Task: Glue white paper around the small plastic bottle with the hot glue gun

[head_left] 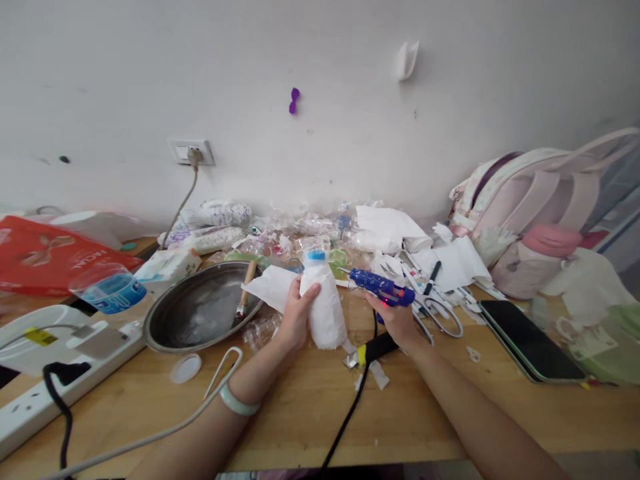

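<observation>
Near the middle of the wooden table (pixel 310 413) my left hand (pixel 297 313) is closed round a bottle (pixel 325 310) wrapped in white paper, with a blue cap (pixel 317 255) on top. The bottle is upright, tilted slightly. A loose flap of white paper (pixel 273 287) sticks out to the left behind my left hand. My right hand (pixel 397 317) grips a blue glue gun (pixel 383 287), whose nozzle points left toward the upper part of the bottle without touching it. A small red light shows on the glue gun, and a black cord runs below it.
A metal basin (pixel 200 307) with a brush (pixel 245 293) is at the left, near a white power strip (pixel 75 380). Clear plastic bottles and white paper lie along the wall. At right are scissors (pixel 443 317), a phone (pixel 527 340), a pink-lidded container (pixel 537 260) and a backpack (pixel 525 190).
</observation>
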Tool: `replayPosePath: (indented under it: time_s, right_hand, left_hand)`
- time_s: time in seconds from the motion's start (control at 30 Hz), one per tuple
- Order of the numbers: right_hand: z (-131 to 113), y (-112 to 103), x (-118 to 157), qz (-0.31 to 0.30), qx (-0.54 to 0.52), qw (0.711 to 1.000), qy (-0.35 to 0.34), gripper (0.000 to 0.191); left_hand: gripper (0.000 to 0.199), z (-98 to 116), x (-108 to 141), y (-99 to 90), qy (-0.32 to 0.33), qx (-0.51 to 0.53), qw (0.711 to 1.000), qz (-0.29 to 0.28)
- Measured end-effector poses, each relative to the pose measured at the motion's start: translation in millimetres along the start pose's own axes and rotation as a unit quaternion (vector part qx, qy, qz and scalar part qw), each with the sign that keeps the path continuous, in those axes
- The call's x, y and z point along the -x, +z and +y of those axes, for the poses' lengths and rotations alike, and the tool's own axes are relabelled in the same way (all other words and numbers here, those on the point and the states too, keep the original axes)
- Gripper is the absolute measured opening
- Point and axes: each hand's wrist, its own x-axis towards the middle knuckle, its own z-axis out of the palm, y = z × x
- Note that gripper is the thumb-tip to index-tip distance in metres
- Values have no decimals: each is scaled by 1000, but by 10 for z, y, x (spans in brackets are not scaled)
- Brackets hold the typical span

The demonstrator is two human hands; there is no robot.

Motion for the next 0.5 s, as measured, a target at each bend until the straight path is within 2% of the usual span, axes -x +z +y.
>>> replayPosePath:
  time_s: [0.13, 0.33, 0.5]
  right_hand:
    - [44, 0, 40, -9, -7, 1000, -14, 22]
    - [132, 1, 80, -25, -12, 1000, -13, 20]
    - [146, 0, 73, -40, -17, 999, -18, 18]
  left_hand:
    - [47, 31, 6, -9, 60, -84, 994, 23]
    - [51, 54, 34, -2, 83, -162, 983, -29]
    - [44, 57, 46, -5, 79, -163, 982, -60]
